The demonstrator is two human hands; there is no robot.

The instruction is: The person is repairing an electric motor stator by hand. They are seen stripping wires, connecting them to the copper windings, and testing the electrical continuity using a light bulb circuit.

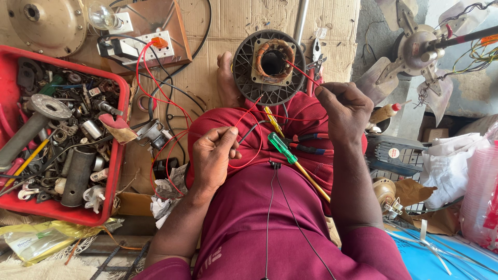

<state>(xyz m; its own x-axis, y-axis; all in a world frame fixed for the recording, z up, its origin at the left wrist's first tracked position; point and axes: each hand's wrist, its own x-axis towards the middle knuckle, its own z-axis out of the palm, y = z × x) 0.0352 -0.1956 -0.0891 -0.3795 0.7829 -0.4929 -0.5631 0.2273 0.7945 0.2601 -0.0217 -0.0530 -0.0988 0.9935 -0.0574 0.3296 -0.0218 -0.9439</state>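
Red wire (249, 111): runs from the fan motor stator (270, 65), propped against a bare foot, across the lap. Left hand (212, 155): fingers pinched shut on the red wire. Right hand (345, 109): raised, fingertips pinching a red wire near the stator. Green-handled screwdriver (282, 148): lying on the lap between the hands. Red parts tray (116, 155): left, full of metal parts. Cardboard sheet (233, 21): covers the floor.

One head-worn camera looks steeply down over the person's lap. It sits close above the hands, facing the cardboard-covered floor (233, 21) ahead.
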